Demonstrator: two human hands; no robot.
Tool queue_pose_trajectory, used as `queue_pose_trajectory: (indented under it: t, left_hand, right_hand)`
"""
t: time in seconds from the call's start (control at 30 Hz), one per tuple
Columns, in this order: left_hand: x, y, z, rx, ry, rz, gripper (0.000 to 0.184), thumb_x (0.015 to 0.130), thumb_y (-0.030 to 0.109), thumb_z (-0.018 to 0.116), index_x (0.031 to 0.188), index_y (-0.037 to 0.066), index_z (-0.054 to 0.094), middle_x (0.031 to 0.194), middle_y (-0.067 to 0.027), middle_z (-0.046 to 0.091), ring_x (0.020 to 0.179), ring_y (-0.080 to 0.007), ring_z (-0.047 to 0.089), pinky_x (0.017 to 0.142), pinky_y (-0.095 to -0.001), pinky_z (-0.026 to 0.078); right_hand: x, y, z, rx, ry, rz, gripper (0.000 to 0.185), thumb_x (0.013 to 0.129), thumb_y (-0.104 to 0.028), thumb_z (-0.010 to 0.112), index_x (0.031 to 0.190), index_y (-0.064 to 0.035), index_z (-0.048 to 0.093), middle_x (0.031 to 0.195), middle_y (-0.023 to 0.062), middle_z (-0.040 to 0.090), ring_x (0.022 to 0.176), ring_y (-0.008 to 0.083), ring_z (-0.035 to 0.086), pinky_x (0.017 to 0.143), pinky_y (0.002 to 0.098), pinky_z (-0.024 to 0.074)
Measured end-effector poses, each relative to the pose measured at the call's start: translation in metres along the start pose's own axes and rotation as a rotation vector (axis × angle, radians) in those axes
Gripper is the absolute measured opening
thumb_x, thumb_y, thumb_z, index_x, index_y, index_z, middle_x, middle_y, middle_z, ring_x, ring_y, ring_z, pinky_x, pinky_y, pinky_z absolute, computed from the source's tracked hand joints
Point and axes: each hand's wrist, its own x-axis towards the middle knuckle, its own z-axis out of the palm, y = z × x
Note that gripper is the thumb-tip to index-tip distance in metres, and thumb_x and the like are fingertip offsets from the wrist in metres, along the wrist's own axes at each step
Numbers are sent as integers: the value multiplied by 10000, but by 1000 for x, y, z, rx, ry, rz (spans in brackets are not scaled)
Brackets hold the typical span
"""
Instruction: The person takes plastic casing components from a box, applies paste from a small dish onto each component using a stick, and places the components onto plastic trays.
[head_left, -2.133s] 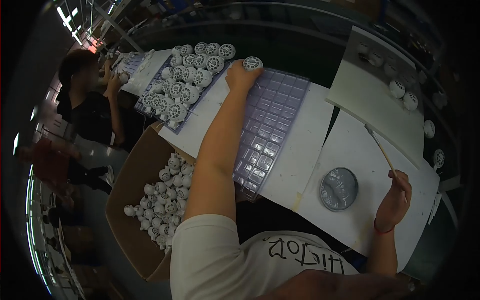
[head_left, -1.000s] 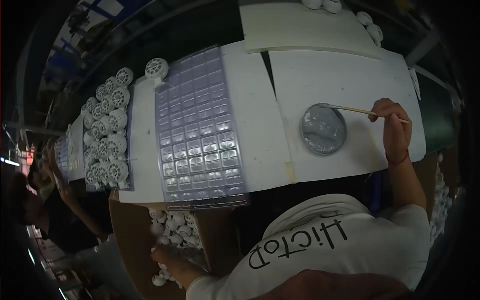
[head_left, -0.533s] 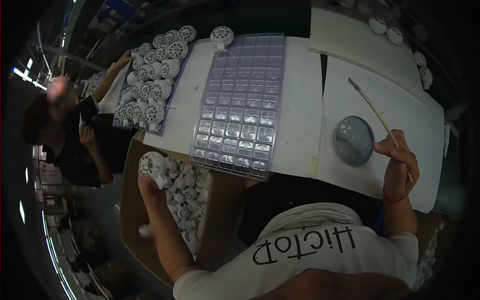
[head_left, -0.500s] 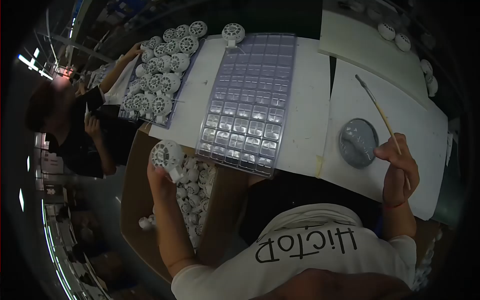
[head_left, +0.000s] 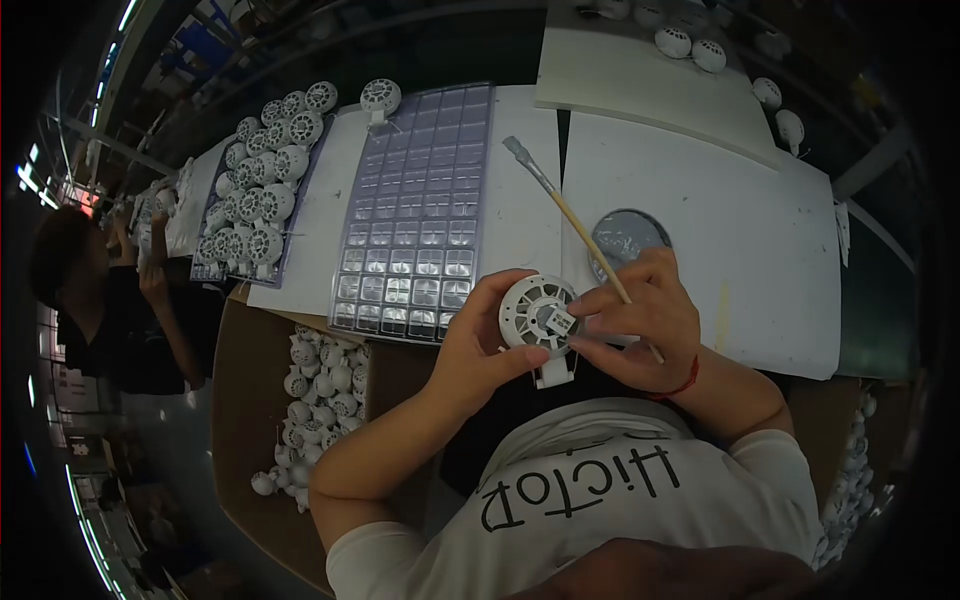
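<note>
Tabletop (head_left: 750,240) and clear compartmented tray (head_left: 420,180) could be spotted first if anything goes amiss: the brush (head_left: 580,228) is held slantwise, its grey bristles (head_left: 513,148) pointed away from the body, and any paste on them might be shed by a sudden tilt. The dish (head_left: 594,236) sits just beyond the right hand (head_left: 645,315) — it could be nudged by a careless knuckle. A slip of the brush seems likelier, since its handle is carried by fingers also occupied at the white round housing (head_left: 535,308). That housing, too, might be rolled out of the left hand (head_left: 485,350) if its curved rim were held too lightly.

The housing is held off the tabletop, in front of the chest and between both hands. By the left grip it is clasped at the rim, thumb across its lower front; the right grip is closed round the brush handle, fingertips at the housing's right side. Its face is spoked like a wheel, dark openings between pale ribs, with a short stub below. Smallest is a whitish block (head_left: 560,320) over that face — whether pinched or fixed there cannot be told.
</note>
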Motion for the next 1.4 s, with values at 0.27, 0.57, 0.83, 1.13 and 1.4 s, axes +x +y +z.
queue_pose_trajectory:
  t: [0.27,0.57,0.83,1.13,1.4]
  left_hand:
    - [-5,0,2,19,-99,-81,640,746,51,710,1291,8,377,1163,-97,508,1071,-169,518,907,-308,450]
    - [-7,0,2,-47,-70,-123,627,764,61,701,1295,3,372,1158,-93,509,1063,-161,519,909,-299,446]
    - [-11,-7,4,-22,-22,-36,611,780,60,689,1296,9,367,1135,-90,512,981,-133,543,819,-247,475]
    - [-11,-17,6,-59,50,-251,406,856,134,556,1227,26,432,1023,-77,568,915,-138,560,798,-281,472]
    - [-5,-21,-7,10,194,-176,542,793,350,591,1209,31,453,1042,-145,599,906,-214,610,763,-307,499]
  right_hand:
    - [9,-2,-8,-106,-124,-120,202,640,-154,776,772,-144,622,860,-29,680,815,152,594,712,341,321]
    - [18,-12,-5,-108,-122,35,180,659,-150,761,789,-149,636,827,-41,678,866,175,604,858,432,361]
    - [17,-10,-10,-109,-238,-52,154,674,-146,748,794,-147,651,820,-46,673,894,177,603,976,488,324]
    - [1,-1,-31,-112,-285,-14,193,768,-125,652,959,-106,667,817,10,640,843,185,585,935,441,373]
    - [-51,26,-95,-54,-247,290,260,848,-137,486,1020,-36,652,857,70,633,770,205,551,690,339,394]
